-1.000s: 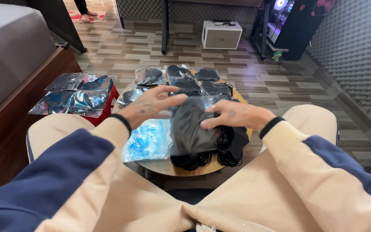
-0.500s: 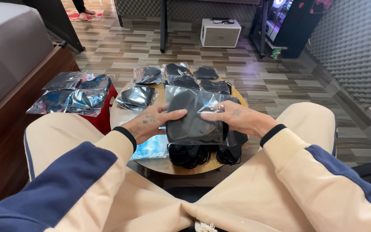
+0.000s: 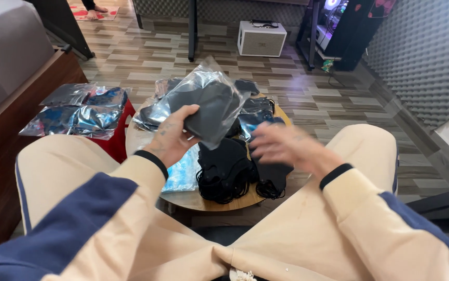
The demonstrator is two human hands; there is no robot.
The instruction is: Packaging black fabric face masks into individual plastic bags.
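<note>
The left hand [image 3: 175, 138] grips a clear plastic bag [image 3: 203, 101] with a dark folded item inside, thumb on the near face and fingers curled behind its lower edge, lifting it tilted above the small round tabletop [image 3: 183, 195]. The right hand [image 3: 281, 145] is blurred, spread open with fingers apart, hovering empty just beside the bag and over the heap of loose black masks [image 3: 229, 169], whose thin ear loops spill in a tangle toward the near rim; whether its fingertips brush that pile cannot be told. The two hands are apart, the left clamped on the bag, the right holding nothing. Under the left wrist lies a pale blue packet [image 3: 183, 174] flat on the wood, and behind the raised bag more sealed clear bags of dark items [image 3: 258, 112] lie spread across the far half of the tabletop. To the left, on a red stool [image 3: 118, 140] near the tabletop, rests another stack of glossy bagged items [image 3: 79, 112], some showing blue. A grey sofa on a brown wooden base [image 3: 11, 73] runs along the left side. Farther off on the patterned wood floor stands a small white box-shaped speaker [image 3: 262, 39], well apart from the work. Both arms wear cream sleeves with navy panels and dark cuffs.
</note>
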